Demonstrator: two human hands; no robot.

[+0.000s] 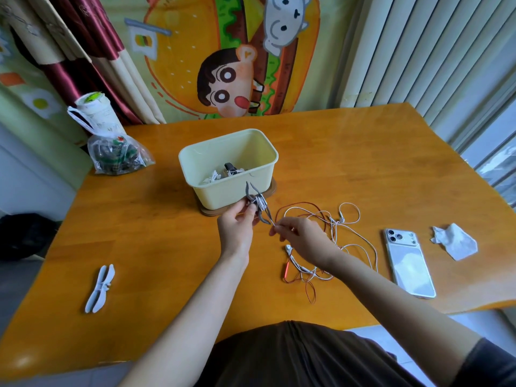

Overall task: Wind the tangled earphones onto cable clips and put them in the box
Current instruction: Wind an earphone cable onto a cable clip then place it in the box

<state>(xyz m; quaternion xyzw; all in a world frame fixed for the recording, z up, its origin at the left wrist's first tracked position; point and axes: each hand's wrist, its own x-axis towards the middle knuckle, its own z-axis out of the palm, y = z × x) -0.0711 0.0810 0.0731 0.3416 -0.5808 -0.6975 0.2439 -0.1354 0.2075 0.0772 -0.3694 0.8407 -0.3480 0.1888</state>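
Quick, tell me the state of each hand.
Left hand: closed, holding the grey cable clip.
Right hand: closed, pinching the white earphone cable.

The box (220,191) wall hides some contents; the bag (117,157) holds indistinct items; the right hand (304,236) covers some earphones (331,220).

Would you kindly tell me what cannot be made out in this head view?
Head view: box floor, mostly hidden by its near wall.
Head view: plastic bag contents, blurred behind crinkled film.
Head view: cord end the right hand pinches beside the grey clip, too small to identify.
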